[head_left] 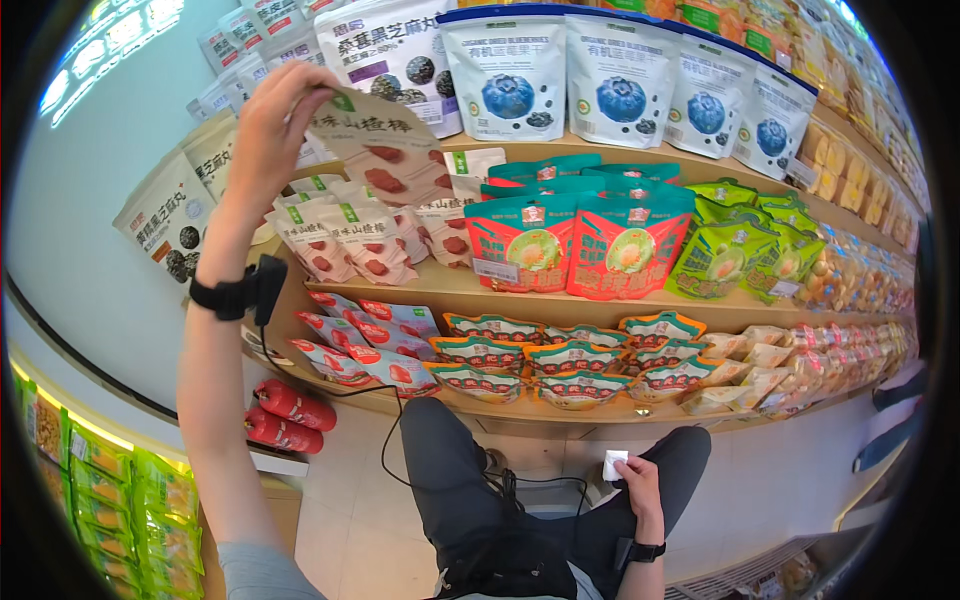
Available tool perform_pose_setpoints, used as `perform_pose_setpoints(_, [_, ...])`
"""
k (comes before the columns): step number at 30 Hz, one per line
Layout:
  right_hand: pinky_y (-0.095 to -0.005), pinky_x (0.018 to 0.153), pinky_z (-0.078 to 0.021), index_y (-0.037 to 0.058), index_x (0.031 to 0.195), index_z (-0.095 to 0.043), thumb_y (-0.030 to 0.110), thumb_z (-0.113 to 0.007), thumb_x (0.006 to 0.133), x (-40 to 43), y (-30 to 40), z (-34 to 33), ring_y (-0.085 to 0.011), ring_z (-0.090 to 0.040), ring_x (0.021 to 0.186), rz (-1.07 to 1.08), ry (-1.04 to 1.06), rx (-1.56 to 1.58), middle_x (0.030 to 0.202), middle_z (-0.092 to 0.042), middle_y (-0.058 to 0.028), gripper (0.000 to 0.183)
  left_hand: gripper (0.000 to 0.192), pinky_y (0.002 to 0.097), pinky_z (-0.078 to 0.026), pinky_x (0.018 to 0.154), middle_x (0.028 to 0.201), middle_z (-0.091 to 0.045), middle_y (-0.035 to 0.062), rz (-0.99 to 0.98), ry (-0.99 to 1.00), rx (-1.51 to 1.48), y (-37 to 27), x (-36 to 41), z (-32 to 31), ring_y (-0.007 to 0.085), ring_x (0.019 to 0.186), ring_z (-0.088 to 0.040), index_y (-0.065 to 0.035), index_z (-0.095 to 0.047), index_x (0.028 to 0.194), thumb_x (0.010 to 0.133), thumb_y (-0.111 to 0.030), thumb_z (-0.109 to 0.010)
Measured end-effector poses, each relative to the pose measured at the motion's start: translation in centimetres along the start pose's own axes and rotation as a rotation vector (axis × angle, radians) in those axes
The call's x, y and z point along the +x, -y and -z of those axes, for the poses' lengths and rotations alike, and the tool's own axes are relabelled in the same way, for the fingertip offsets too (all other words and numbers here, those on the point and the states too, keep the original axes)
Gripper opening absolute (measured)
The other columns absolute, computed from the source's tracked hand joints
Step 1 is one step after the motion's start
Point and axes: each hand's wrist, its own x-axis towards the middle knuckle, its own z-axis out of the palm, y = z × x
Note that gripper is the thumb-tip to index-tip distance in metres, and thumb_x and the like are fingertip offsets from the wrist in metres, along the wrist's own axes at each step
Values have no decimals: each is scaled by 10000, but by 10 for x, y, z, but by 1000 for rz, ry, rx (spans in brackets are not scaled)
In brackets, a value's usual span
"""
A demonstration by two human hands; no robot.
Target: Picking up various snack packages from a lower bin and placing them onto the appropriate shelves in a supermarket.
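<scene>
My left hand (274, 124), raised over the shelf at upper left, pinches the top corner of a beige snack pouch (379, 150). That pouch leans above several smaller beige pouches (367, 244) of like design, which stand upright on the middle shelf. Resting by my right thigh, my right hand (641, 484) holds a small folded white tissue or cloth (615, 463). Red and teal pouches (634, 247) stand to the right of the beige ones. Behind the held pouch is a large white and purple bag (390, 52).
Dried blueberry bags (622, 82) line the upper shelf. Orange and green pouches (480, 356) and pink packets (375, 367) lie on the lower shelf. Two red fire extinguishers (292, 405) lie at lower left. A black cable (386, 442) runs from my left wristband. Another person's legs (889, 427) show at right.
</scene>
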Motion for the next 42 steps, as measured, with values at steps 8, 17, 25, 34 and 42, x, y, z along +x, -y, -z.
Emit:
perform_pose_setpoints(8, [-411, 1068, -363, 75, 1020, -778, 3, -737, 813, -58, 159, -84, -307, -441, 1376, 717, 321, -280, 1511, -431, -177, 223, 171, 336, -512, 796, 915, -666, 97, 131, 248, -191, -157, -75, -4, 263, 890, -646, -27, -665, 935, 803, 81, -678])
perform_pose_setpoints(17, [-302, 782, -542, -40, 1081, -718, -16, -688, 887, -69, 160, -83, -220, -710, 887, 542, 367, -317, 948, -729, -163, 198, 162, 377, -488, 815, 891, -687, 67, 408, 324, -763, -280, -160, -74, 255, 897, -651, -70, -722, 919, 773, -24, -774])
perform_pose_setpoints(25, [-232, 485, -509, -84, 1062, -712, 65, -650, 948, -77, 152, -62, -119, -685, 674, 215, 210, 207, 911, -753, -150, 197, 701, 377, -419, 1081, 1350, -580, 138, 1215, 295, -1737, -322, -241, -100, 209, 1234, -548, 17, -510, 1335, 744, -96, -870])
perform_pose_setpoints(34, [-338, 894, -532, -78, 1063, -696, 45, -638, 957, -69, 143, -78, -203, -666, 1020, 319, -42, 275, 1061, -702, -129, 172, 579, 309, -517, 930, 1180, -679, 84, 1105, 693, -1584, -354, -283, -96, 142, 1051, -639, 26, -558, 1281, 783, -56, -840])
perform_pose_setpoints(42, [-382, 810, -487, 20, 1032, -706, -46, -717, 701, -68, 161, -81, -313, -598, 929, 1047, -441, -894, 1033, -627, -99, 338, 481, 315, -529, 920, 1151, -685, 84, 1285, 650, -1577, -362, -293, -97, 128, 1038, -642, 20, -578, 1237, 827, -71, -814])
